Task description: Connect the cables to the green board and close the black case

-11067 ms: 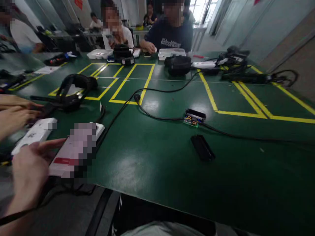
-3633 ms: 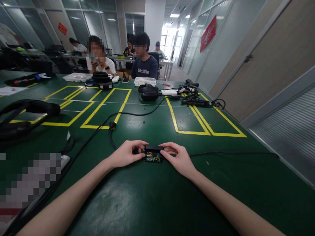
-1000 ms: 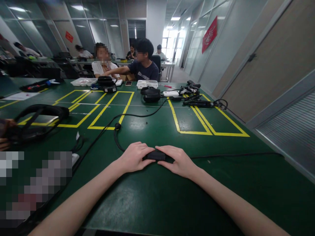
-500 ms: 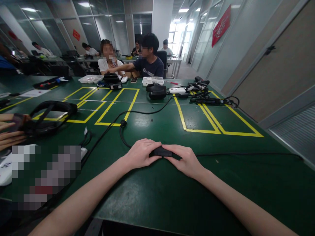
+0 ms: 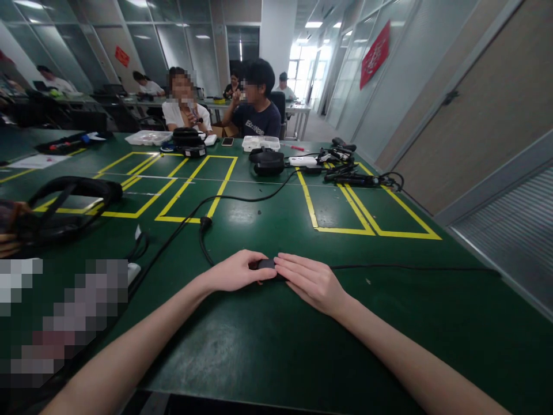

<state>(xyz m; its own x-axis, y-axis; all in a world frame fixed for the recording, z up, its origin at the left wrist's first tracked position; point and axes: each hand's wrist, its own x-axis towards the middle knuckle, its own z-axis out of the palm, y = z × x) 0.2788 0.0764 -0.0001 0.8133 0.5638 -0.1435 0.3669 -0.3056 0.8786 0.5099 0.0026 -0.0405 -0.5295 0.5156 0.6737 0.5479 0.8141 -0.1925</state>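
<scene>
A small black power adapter lies on the green table in front of me, with a cord at each side. My left hand is closed on its left end, thumb on the near side and fingers behind. Across the adapter's right end rest the fingers of my right hand, stretched out straight and side by side; its thumb is hidden. Part of the adapter is covered by these fingers. Beyond my left hand, a black plug lies on the tabletop on its short cord.
Long black cables cross the green table, which has yellow tape outlines. A black headset and another person's hand are at left. A black case, cable bundle and plastic box stand farther back. Two people sit opposite.
My right hand has gone from pinching the adapter's end to lying over it with straight fingers. My left hand still grips it. The person opposite has drawn an outstretched arm back.
</scene>
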